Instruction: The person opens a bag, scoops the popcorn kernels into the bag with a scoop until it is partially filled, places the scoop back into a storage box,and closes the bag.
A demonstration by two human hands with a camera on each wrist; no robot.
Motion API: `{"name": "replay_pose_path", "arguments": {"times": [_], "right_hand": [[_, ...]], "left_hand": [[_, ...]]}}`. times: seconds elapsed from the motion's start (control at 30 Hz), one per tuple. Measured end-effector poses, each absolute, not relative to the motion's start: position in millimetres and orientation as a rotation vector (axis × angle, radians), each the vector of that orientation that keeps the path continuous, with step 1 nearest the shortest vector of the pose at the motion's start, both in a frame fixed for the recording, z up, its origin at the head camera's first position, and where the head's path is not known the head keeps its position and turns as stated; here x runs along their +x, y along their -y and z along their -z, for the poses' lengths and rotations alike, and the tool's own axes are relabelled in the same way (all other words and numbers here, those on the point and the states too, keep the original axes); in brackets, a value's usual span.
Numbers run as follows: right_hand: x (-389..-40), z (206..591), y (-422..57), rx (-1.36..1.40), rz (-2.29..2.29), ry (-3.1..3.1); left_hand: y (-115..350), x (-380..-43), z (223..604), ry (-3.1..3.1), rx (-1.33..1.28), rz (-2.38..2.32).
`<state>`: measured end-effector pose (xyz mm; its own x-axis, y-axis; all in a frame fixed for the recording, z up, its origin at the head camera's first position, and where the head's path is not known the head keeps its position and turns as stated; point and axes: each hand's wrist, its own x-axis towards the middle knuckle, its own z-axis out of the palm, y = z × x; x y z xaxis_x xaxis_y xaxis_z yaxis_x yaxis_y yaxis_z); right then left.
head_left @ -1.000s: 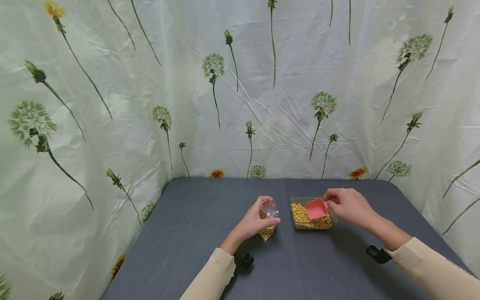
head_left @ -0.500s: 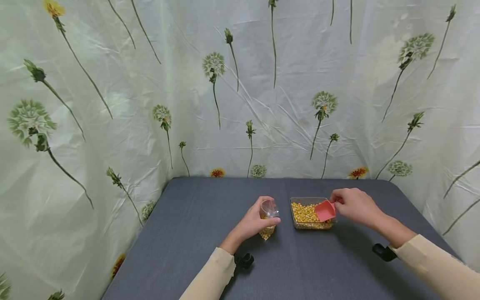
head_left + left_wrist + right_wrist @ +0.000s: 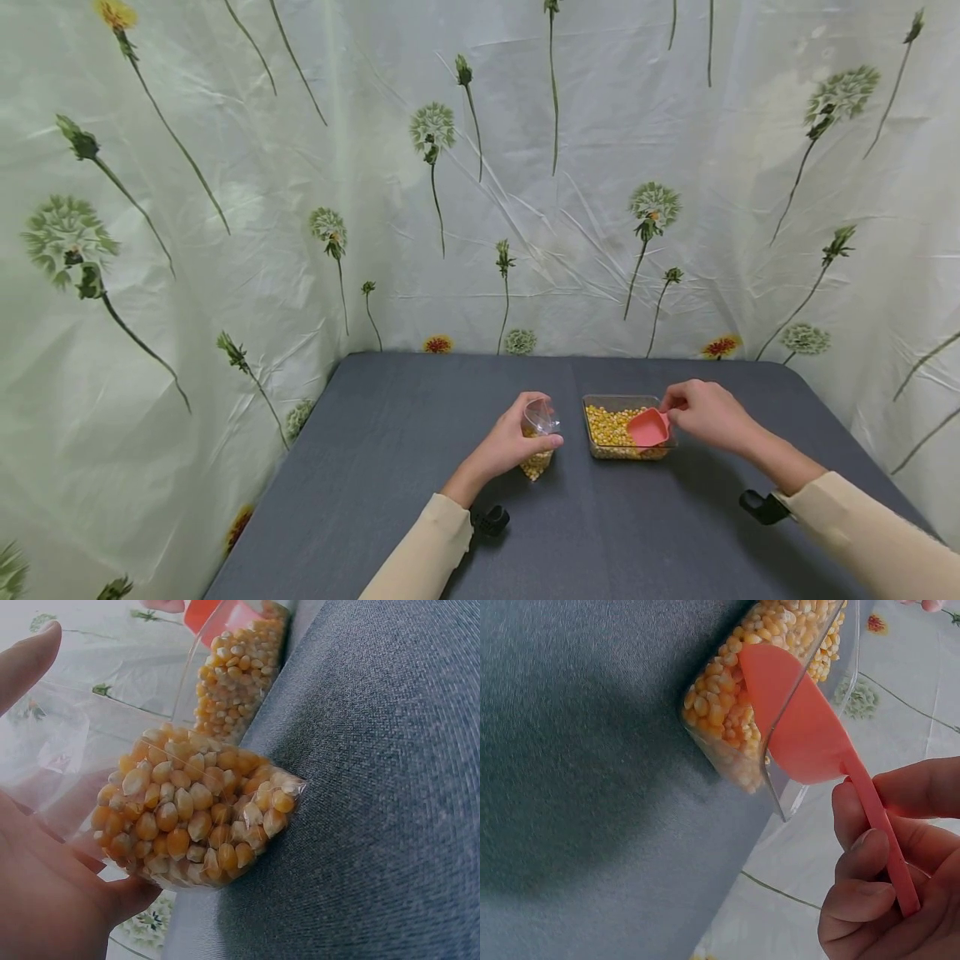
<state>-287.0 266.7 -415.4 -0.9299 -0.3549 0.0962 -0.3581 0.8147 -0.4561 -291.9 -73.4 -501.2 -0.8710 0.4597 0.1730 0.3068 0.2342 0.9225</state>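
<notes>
While right hand [image 3: 711,412] grips scoop [image 3: 806,724], apparently tilted

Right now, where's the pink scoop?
In the head view, the pink scoop is at the right end of the clear container, against the corn kernels and held by the right hand.

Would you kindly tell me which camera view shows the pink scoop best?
The right wrist view: the pink scoop appears largest, with its handle in sight. The head view shows it small, its handle mostly hidden by the right hand; the left wrist view catches only part of it at the top edge.
</notes>
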Motion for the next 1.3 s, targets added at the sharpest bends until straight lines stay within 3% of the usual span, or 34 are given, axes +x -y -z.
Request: {"name": "replay_pose_path", "arguments": {"times": [0.87, 1.3], "right_hand": [[-289.6, 433.4, -255.9, 0.268, -1.192, 2.976], [-302.5, 452.5, -250.4, 0.284, -1.255, 2.945]], "left_hand": [[75.5, -294.4, 501.5, -2.363, 0.732, -1.702], [76.1, -295.3, 502.6, -2.36, 0.719, -1.713]]}}
